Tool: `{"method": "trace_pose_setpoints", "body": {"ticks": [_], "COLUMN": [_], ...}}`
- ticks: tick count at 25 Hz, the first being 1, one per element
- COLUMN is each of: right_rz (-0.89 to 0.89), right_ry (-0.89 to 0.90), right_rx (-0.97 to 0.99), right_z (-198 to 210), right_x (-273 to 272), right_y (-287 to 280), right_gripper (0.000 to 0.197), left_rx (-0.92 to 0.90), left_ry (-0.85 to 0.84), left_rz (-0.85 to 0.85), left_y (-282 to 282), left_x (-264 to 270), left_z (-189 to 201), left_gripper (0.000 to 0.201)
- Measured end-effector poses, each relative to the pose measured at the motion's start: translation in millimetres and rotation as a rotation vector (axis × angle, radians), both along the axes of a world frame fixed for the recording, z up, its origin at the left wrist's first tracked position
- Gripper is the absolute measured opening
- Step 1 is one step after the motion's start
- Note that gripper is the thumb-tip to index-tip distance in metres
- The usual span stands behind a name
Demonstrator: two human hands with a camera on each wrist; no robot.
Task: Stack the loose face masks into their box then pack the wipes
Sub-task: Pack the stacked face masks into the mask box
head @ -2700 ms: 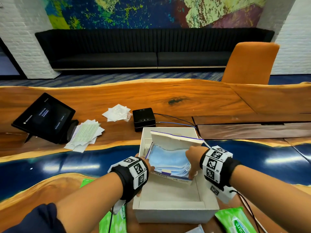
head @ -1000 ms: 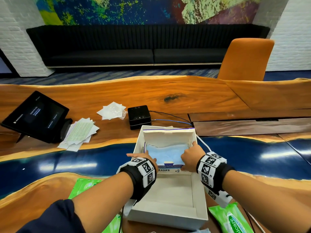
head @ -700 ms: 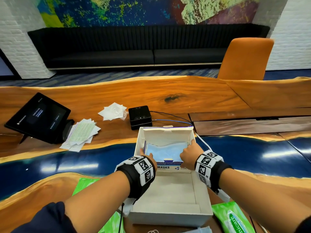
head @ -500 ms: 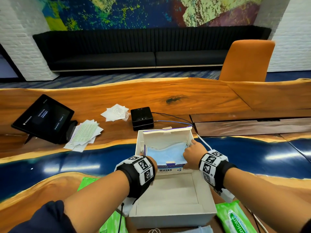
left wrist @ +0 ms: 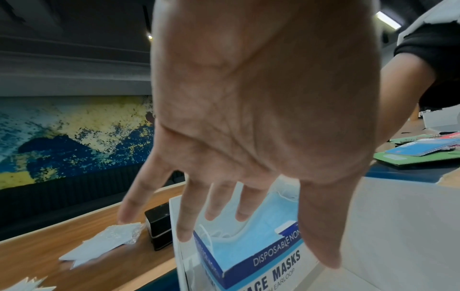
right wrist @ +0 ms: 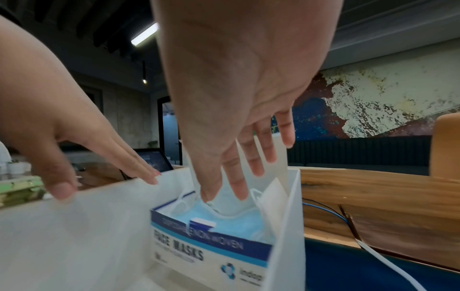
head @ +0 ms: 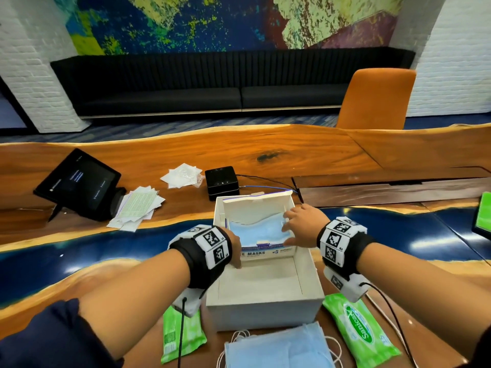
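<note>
The blue-and-white face mask box (head: 268, 254) stands at the far end of a larger white box (head: 265, 309), its flap up and blue masks (head: 257, 231) inside. My left hand (head: 235, 244) is at the mask box's left side, fingers straight and spread above it (left wrist: 219, 196), holding nothing. My right hand (head: 300, 224) reaches in from the right, straight fingers touching the top masks (right wrist: 236, 220). Loose blue masks (head: 279, 346) lie on the table in front of the white box. One green wipes pack (head: 180, 333) lies left of it, another (head: 361, 333) to its right.
Beyond the white box sit a black device (head: 221, 179) with cables, white packets (head: 183, 175), a pile of papers (head: 138, 205) and a tablet on a stand (head: 79, 181). An orange chair (head: 372, 99) stands past the table. A green item (head: 483, 216) shows at the right edge.
Earlier both hands held the mask box tilted above the white box. It now sits flat at the far end, and the hands have stayed at its sides over the masks.
</note>
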State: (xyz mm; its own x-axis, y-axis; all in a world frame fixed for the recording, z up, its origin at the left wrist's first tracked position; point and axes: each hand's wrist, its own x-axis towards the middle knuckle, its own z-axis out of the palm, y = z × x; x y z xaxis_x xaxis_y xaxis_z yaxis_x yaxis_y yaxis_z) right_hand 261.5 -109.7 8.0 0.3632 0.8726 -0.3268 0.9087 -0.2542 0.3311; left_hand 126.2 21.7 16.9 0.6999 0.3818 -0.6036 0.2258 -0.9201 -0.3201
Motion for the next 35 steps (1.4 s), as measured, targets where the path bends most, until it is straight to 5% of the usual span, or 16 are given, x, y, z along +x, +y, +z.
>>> {"method": "trace_pose_setpoints", "body": {"ticks": [5,10,12,15,19,26,35], "right_rz": [-0.068,-0.169,-0.174,-0.121,-0.154,-0.243,-0.278], "right_ry": [0.087,0.66,0.75,0.686,0.512,0.324,0.26], "right_rx": [0.15,0.079,-0.035,-0.128,-0.174,-0.245,-0.175], "right_z": [25,35,23,-15,-65,-123,-131], "right_x": [-43,-96,-122,-147,-153,-155,-147], "right_y": [-23,-48,-54,-54,-52,-66,-72], "right_gripper": [0.045,0.04,0.03,0.036,0.07,0.094,0.104], "left_rx": [-0.02,-0.046,-0.069,-0.107,-0.172,-0.208,-0.161], "left_ry": [-0.055,-0.051,0.031,0.045,-0.213,-0.042,-0.017], "left_rz": [-0.029,-0.079,-0.077,-0.088,-0.072,0.005,-0.009], "left_y": [-14,-39,-49,-56,-58,-54,-58], "left_x": [-31,-60,-69,-81,-96,-103,-104], "left_z": [25,34,29,16,-6,-37,-30], "left_gripper": [0.056,0.054,0.053,0.05,0.061,0.101,0.109]}}
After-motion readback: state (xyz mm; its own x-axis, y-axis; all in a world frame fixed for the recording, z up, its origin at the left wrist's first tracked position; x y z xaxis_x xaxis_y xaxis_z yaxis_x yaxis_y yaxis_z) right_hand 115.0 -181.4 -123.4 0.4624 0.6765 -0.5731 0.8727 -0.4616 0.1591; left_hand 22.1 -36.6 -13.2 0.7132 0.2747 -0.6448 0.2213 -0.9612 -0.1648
